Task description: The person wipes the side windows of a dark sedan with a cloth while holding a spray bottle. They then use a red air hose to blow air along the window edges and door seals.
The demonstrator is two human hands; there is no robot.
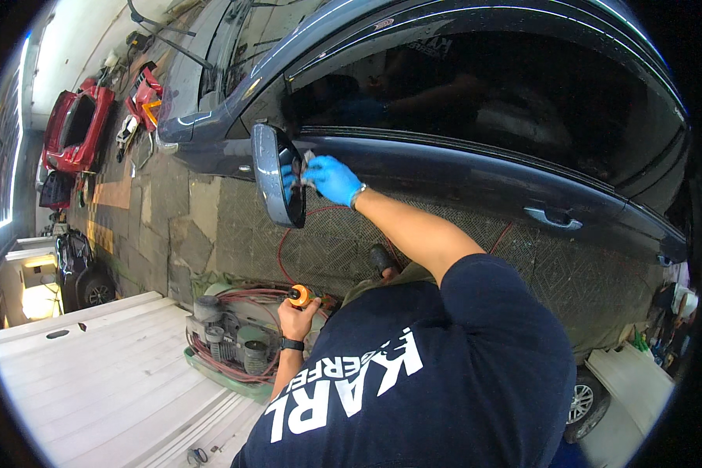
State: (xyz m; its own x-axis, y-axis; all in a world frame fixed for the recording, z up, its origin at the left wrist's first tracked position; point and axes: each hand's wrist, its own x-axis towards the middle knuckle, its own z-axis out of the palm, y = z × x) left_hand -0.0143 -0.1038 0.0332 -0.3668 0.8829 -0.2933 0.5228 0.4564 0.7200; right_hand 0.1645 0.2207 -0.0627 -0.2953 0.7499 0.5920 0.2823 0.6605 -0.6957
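My right hand [335, 181], in a blue glove, is stretched out to the side mirror [268, 173] of a dark car. Its fingers are closed on a small greyish cloth [310, 165] at the mirror's glass, and the glove's reflection shows there. Whether the cloth presses on the glass I cannot tell. Lower down, my bare left hand [294, 321], with a dark watch on its wrist, is wrapped round a bottle with an orange top [299, 296]. Much of the bottle is hidden by the hand and the viewing angle.
The car door [444, 175] and its dark window [476, 101] run along the far side. An air compressor [242, 343] with coiled red hose stands beside my left arm, next to a white panelled surface [101, 374]. Red car parts [82, 129] lie at the far left.
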